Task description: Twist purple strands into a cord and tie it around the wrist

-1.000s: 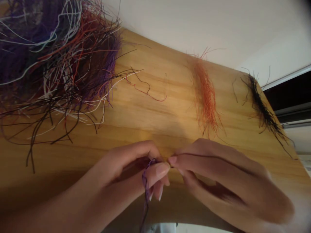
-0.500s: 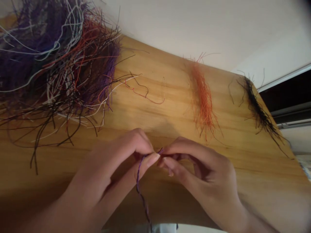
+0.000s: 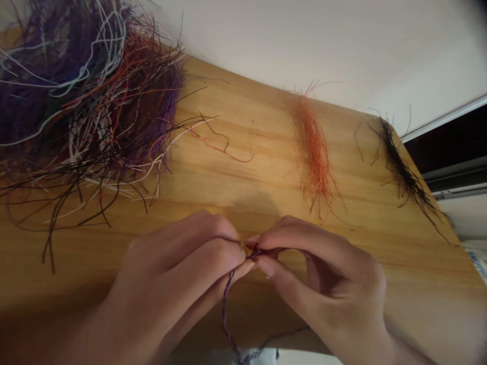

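Observation:
Near the front of the wooden table, my left hand [image 3: 186,274] pinches a thin twisted purple and dark cord [image 3: 225,309] between thumb and fingers. My right hand [image 3: 323,279] meets it fingertip to fingertip, its thumb and index finger closed on the cord's short end, which splits into fine strands between the two hands. Below my left hand the cord hangs in a curve towards the table's front edge. Another stretch of twisted cord runs from the bottom up to the right and passes behind my right hand.
A large tangled heap of purple, white, red and black threads [image 3: 95,96] covers the left of the wooden table [image 3: 228,187]. An orange thread bundle [image 3: 315,152] lies right of centre. Further right, a black thread bundle [image 3: 403,170] lies along the table's edge. Loose threads [image 3: 226,144] stick out from the heap.
My left hand has turned so its fingers cover the pinch more, and my right fingertips have closed onto the cord's end. A second stretch of cord now shows at the bottom.

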`<state>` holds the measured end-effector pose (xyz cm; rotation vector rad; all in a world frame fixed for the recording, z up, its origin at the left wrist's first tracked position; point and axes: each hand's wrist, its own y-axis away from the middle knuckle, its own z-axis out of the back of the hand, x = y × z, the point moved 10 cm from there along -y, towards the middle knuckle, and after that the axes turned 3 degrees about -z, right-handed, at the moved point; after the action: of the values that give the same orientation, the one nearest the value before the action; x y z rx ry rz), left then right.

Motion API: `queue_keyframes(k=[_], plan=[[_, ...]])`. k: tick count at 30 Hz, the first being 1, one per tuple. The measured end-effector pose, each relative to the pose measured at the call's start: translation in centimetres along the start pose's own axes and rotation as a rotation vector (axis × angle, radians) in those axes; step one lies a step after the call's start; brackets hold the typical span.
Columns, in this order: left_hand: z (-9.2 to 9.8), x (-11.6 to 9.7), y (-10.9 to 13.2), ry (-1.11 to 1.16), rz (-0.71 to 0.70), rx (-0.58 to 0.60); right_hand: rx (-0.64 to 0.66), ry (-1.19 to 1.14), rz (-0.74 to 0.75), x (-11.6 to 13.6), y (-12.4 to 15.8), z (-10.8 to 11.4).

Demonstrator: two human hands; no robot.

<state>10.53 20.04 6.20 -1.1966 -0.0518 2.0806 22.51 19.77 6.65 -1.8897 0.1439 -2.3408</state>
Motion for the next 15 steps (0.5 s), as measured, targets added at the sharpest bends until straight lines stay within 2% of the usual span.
queue_keyframes(k=[6, 9, 12, 15], plan=[[-0.2, 0.2, -0.1, 0.073, 0.014, 0.013, 0.013, -0.038, 0.022, 0.2, 0.0, 0.0], [-0.6, 0.8, 0.1, 0.096, 0.072, 0.046, 0.038, -0.022, 0.06, 0.3, 0.0, -0.2], [-1.5, 2.6, 0.5, 0.187, 0.259, 0.121, 0.057, 0.148, 0.163, 1.5, -0.1, -0.1], [-2.8, 4.0, 1.0, 0.458, 0.454, 0.214, 0.107, 0.437, 0.261, 3.1, 0.2, -0.4]])
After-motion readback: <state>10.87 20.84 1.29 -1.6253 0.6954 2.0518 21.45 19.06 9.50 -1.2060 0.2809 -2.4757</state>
